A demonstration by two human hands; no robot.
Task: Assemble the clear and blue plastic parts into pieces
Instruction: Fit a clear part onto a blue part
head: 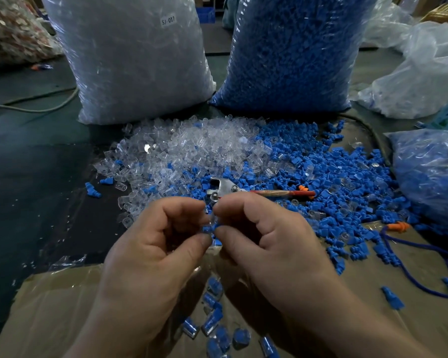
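My left hand [150, 244] and my right hand [264, 241] meet at the middle of the view, fingertips pinching one small piece [210, 226] made of a clear part and a blue part. A heap of loose clear parts [181, 148] lies beyond my hands on the left. A spread of loose blue parts [334, 177] lies on the right. Several joined clear-and-blue pieces [214, 321] lie in the cardboard box [49, 306] under my wrists.
A big bag of clear parts [130, 60] and a big bag of blue parts [295, 55] stand behind the heaps. A metal hand tool with a red handle [243, 191] lies among the parts. Another bag [432, 177] sits at right, with blue cord [422, 246] and orange pieces [398, 226].
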